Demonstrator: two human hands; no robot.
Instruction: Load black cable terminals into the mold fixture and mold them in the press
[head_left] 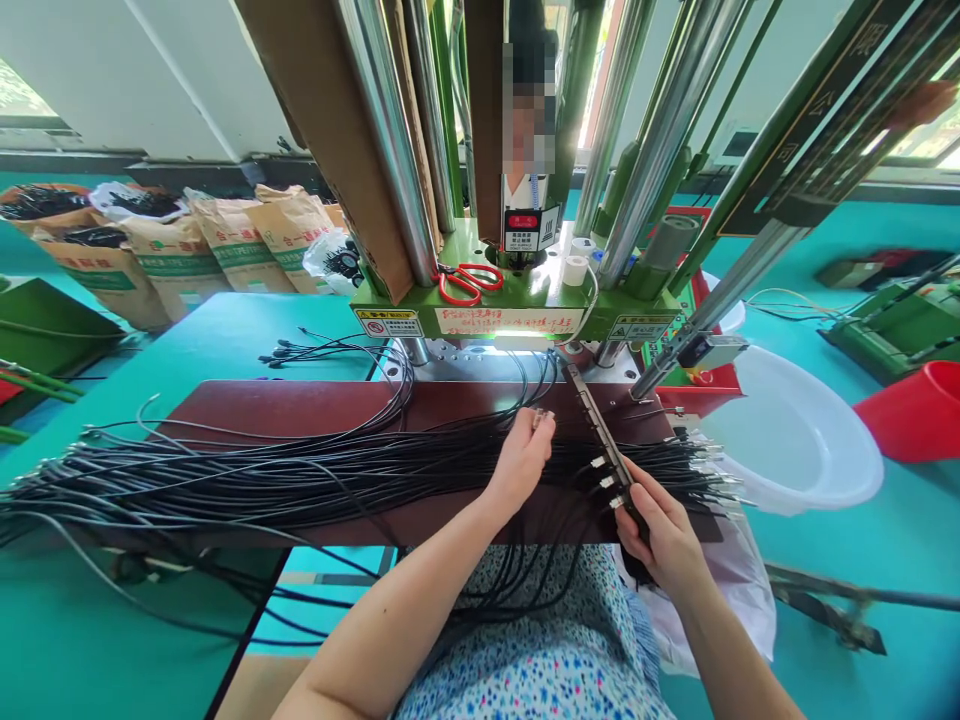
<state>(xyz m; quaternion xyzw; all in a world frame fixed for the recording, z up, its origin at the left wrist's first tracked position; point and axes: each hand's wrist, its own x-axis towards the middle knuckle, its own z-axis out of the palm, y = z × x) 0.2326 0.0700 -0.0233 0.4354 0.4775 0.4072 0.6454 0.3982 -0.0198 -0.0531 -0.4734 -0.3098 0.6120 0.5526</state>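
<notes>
- left hand [521,462]: above the cable bundle, fingers nearly closed; thumb and fingertips [537,426] pinch a small metal cable terminal [540,418]; too small to see more detail;
- right hand [664,540]: curled closed around the near end of a slim metal slotted strip [600,435]; strip runs diagonally away toward the press base, tilted, its far end near the base;
- several metal-tipped cable ends [606,480] sit along the strip, just above the right hand;
- black cable bundle [300,480]: long run lying across a dark red-brown mat [420,405], left to right, between the hands and the press; metal terminals fan out at the right end [712,480]; loose loops hang over the near table edge toward the person's floral dress [525,650];
- more cable ends [300,350] lie on the teal worktable [225,330], left of the press;
- green vertical press [517,295]: chrome columns, directly ahead; red-handled scissors [470,283] and a tape roll [575,270] sit on its green deck;
- co-worker [529,190]: standing beyond the press, seen between the columns;
- right side: white plastic basin [795,430] beside the table, red bucket [900,410] further right, second green machine [892,325] beyond;
- left background: row of kraft paper sacks [180,255] along the wall, black material showing in the open tops;
</notes>
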